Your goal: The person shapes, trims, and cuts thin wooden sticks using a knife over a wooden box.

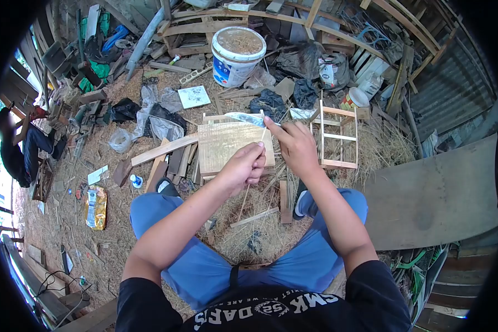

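Note:
My right hand (297, 145) is closed around the handle of a knife (244, 117), its pale blade pointing left with the thumb near the base of the blade. Just left of it, my left hand (244, 165) pinches a thin wooden stick (245, 200) that slants from near the knife down between my legs. Both hands are above a small wooden stool (218, 145) with a flat board top. The knife handle is mostly hidden in my fingers. Whether the blade touches the stick, I cannot tell.
A small wooden frame (339, 136) stands right of the stool. Behind are a white bucket (239, 58) and black plastic bags. Wood strips, a bottle (136, 181) and a gold packet (96, 207) lie left. A large board (431, 193) leans at right. Another person (25, 146) sits far left.

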Demonstrator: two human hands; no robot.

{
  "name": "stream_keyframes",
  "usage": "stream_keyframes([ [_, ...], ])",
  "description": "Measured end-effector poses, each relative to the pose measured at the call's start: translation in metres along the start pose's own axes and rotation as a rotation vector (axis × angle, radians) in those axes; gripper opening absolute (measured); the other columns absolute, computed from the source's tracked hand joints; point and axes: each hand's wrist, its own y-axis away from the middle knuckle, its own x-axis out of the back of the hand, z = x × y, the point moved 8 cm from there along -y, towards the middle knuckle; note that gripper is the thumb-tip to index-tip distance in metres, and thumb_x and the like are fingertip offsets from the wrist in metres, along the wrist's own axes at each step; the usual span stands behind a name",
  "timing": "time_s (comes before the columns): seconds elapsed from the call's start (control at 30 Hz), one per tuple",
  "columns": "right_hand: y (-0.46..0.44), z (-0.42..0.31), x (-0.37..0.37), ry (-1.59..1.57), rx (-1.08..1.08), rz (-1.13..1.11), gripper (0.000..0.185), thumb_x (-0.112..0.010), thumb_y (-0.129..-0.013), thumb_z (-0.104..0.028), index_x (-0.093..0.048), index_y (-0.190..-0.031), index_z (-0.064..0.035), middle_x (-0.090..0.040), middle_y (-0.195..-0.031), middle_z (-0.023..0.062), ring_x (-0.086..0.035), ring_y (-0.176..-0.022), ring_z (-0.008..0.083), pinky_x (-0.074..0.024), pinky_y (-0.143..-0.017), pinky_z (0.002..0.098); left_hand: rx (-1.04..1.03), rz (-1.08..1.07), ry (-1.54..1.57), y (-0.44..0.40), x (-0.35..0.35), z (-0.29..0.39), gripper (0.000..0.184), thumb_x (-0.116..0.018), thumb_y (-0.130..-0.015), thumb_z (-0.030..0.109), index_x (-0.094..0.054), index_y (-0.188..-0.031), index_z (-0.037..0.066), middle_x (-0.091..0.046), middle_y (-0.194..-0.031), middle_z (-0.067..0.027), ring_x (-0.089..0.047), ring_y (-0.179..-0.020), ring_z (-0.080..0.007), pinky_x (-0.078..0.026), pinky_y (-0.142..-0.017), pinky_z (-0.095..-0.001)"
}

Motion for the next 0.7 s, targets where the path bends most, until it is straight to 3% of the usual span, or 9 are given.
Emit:
stream_keyframes([
  [0.03, -0.001, 0.0, 0.002, 0.002, -0.003, 0.004, 0.066, -0.067, -0.083, -0.002, -0.061, -0.145, -0.0236, -0.064, -0.09, 0.0076, -0.059, -0.082, 0.0284, -0.0489, -0.077, 0.0416, -0.04, 0.01, -0.035, 0.0, 0.001, 0.001, 0.035, -0.037, -0.112, 0.044, -0.048, -0.096, 0.015, -0.04, -0.07, 0.0054, -0.033, -0.052, -0.006, -0.029, -0.047, -0.0247],
  [0.07, -0.002, 0.007, 0.005, -0.069, -0.096, 0.01, 0.053, -0.068, -0.087, -0.007, -0.063, -0.139, -0.0179, -0.064, -0.087, 0.0094, -0.06, -0.08, 0.0305, -0.0495, -0.076, 0.0424, -0.078, 0.019, -0.07, -0.001, 0.001, 0.003, 0.035, -0.036, -0.112, 0.044, -0.045, -0.094, 0.016, -0.035, -0.068, 0.0059, -0.03, -0.05, -0.0058, -0.027, -0.046, -0.0248],
  [0.1, -0.002, 0.014, 0.007, -0.14, -0.19, 0.016, 0.042, -0.068, -0.091, -0.012, -0.066, -0.132, -0.0122, -0.064, -0.085, 0.0112, -0.061, -0.079, 0.0326, -0.05, -0.074, 0.0433, -0.076, 0.016, -0.074, 0.0, 0.001, 0.003, 0.035, -0.036, -0.112, 0.044, -0.045, -0.094, 0.016, -0.035, -0.068, 0.0059, -0.03, -0.05, -0.0058, -0.027, -0.046, -0.0248],
  [0.13, 0.0, 0.019, 0.003, -0.139, -0.193, 0.019, 0.042, -0.068, -0.091, -0.012, -0.066, -0.132, -0.0122, -0.064, -0.085, 0.0112, -0.061, -0.079, 0.0326, -0.05, -0.074, 0.0433, -0.094, 0.025, -0.115, 0.001, 0.002, 0.005, 0.036, -0.035, -0.113, 0.044, -0.046, -0.094, 0.015, -0.035, -0.066, 0.0059, -0.028, -0.049, -0.006, -0.025, -0.044, -0.0251],
  [0.2, 0.003, 0.022, -0.008, -0.137, -0.104, 0.019, 0.023, -0.067, -0.096, -0.024, -0.065, -0.109, -0.0051, -0.064, -0.081, 0.0142, -0.062, -0.077, 0.0362, -0.0507, -0.071, 0.045, -0.108, 0.033, -0.161, 0.001, 0.002, 0.005, 0.036, -0.035, -0.113, 0.045, -0.046, -0.095, 0.015, -0.035, -0.065, 0.0058, -0.026, -0.047, -0.0061, -0.023, -0.042, -0.0254],
  [0.23, 0.003, 0.025, -0.009, -0.137, -0.11, 0.022, 0.023, -0.067, -0.096, -0.024, -0.065, -0.109, -0.0051, -0.064, -0.081, 0.0142, -0.062, -0.077, 0.0362, -0.0507, -0.071, 0.045, -0.135, 0.068, -0.19, 0.0, 0.004, 0.006, 0.037, -0.035, -0.113, 0.045, -0.046, -0.094, 0.015, -0.034, -0.063, 0.0062, -0.026, -0.046, -0.006, -0.022, -0.041, -0.0256],
  [0.3, 0.003, 0.026, -0.016, -0.09, -0.088, -0.046, 0.025, -0.068, -0.095, -0.027, -0.056, -0.092, -0.005, -0.063, -0.082, 0.0142, -0.063, -0.079, 0.036, -0.0508, -0.068, 0.045, -0.157, 0.102, -0.223, 0.002, 0.005, 0.01, 0.038, -0.035, -0.113, 0.044, -0.046, -0.093, 0.014, -0.033, -0.062, 0.0066, -0.025, -0.045, -0.006, -0.021, -0.04, -0.0258],
  [0.47, 0.0, 0.031, 0.0, 0.011, -0.034, -0.021, 0.024, -0.068, -0.092, -0.025, -0.054, -0.09, -0.0053, -0.059, -0.082, 0.013, -0.063, -0.079, 0.0356, -0.0501, -0.069, 0.0456, -0.194, 0.175, -0.448, 0.014, -0.005, 0.036, 0.041, -0.039, -0.112, 0.037, -0.046, -0.081, 0.011, -0.037, -0.057, 0.0062, -0.03, -0.047, -0.0062, -0.025, -0.044, -0.0282],
  [0.7, 0.013, 0.038, -0.004, 0.115, -0.054, 0.015, 0.021, -0.068, -0.088, -0.02, -0.054, -0.09, -0.0059, -0.059, -0.083, 0.0129, -0.063, -0.081, 0.0349, -0.0498, -0.07, 0.0457, -0.136, 0.134, -0.367, 0.012, -0.012, 0.033, 0.039, -0.04, -0.112, 0.035, -0.047, -0.082, 0.011, -0.036, -0.058, 0.0067, -0.028, -0.046, -0.0061, -0.024, -0.043, -0.0276],
])
